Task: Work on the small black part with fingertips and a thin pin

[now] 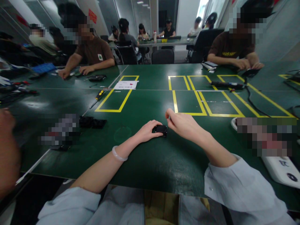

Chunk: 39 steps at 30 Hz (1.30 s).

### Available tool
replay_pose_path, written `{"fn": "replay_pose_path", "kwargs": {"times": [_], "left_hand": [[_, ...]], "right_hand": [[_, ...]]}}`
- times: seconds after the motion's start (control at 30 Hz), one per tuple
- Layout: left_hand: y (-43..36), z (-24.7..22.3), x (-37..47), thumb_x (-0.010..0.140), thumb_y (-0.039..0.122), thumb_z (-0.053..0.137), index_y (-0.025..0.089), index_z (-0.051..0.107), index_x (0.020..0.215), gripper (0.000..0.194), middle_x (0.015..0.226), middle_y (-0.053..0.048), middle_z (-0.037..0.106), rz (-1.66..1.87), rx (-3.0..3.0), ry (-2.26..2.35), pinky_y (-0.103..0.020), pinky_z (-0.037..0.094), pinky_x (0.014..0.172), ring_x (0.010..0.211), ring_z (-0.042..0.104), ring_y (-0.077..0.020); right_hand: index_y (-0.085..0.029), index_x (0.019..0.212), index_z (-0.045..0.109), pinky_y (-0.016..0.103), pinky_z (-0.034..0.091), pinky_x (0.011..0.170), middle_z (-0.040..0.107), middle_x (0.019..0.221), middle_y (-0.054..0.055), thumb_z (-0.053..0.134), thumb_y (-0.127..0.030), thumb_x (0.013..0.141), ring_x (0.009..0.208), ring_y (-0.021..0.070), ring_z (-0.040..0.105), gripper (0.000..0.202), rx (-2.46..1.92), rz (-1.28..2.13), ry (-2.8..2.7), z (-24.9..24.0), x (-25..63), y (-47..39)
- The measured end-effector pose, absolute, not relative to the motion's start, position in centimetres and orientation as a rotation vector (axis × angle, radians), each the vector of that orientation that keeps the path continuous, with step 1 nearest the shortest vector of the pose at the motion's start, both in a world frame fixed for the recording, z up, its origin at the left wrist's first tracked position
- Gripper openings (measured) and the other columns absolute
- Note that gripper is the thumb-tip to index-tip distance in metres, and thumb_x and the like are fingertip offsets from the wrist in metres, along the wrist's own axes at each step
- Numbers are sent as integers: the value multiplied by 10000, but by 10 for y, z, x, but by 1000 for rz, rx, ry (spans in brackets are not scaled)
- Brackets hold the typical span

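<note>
My left hand [150, 131] grips a small black box-shaped device [161, 130] between thumb and fingers, low over the green table near its front edge. The device has a dark flat face; its exact kind is not clear. Just right of it, my right hand [181, 123] is closed, with its fingers curled in towards the thumb. Whatever that hand may hold is hidden behind its fingers. A small gap separates the curled fingers from the device.
Yellow tape rectangles mark the green table [145, 103]. A screwdriver [99, 94], a paper sheet [126, 85] and black pieces [92, 122] lie leftward. Rightward are a black rod-shaped tool [227, 85] and a white object [282, 172]. Co-workers sit opposite; another person's arm [9, 153] shows left.
</note>
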<state>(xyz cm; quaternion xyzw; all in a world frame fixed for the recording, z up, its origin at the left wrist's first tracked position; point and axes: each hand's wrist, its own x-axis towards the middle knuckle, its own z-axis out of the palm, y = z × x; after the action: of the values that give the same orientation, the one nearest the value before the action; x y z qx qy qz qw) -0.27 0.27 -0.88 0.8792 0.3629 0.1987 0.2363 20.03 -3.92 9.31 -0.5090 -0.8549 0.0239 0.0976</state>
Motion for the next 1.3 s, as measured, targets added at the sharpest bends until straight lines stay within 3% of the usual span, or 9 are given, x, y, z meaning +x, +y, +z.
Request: {"fn": "replay_pose_path", "kwargs": {"times": [0.23, 0.77, 1.3], "left_hand": [[2, -7, -2, 822, 463, 606, 228, 563, 1118, 381, 1050, -50, 591, 529, 2404, 1006, -359, 423, 869, 977, 549, -233], [0, -4, -1, 828, 449, 612, 231, 569, 1101, 352, 1076, -37, 589, 535, 2406, 1003, -340, 415, 882, 1002, 543, -221], [-1, -6, -1, 823, 454, 611, 237, 569, 1117, 368, 1074, -44, 587, 560, 2372, 996, -358, 419, 902, 1003, 548, -228]], "right_hand": [[-202, 1005, 476, 246, 222, 525, 666, 752, 32, 333, -372, 956, 648, 163, 600, 227, -1509, 44, -2551, 89, 201, -36], [-181, 1067, 485, 260, 222, 536, 676, 754, 52, 294, -296, 957, 638, 172, 608, 248, -1544, -32, -2590, 93, 202, -37], [-203, 1008, 569, 260, 235, 522, 697, 767, 56, 328, -359, 946, 672, 190, 634, 294, -1685, -118, -2533, 90, 201, -30]]}}
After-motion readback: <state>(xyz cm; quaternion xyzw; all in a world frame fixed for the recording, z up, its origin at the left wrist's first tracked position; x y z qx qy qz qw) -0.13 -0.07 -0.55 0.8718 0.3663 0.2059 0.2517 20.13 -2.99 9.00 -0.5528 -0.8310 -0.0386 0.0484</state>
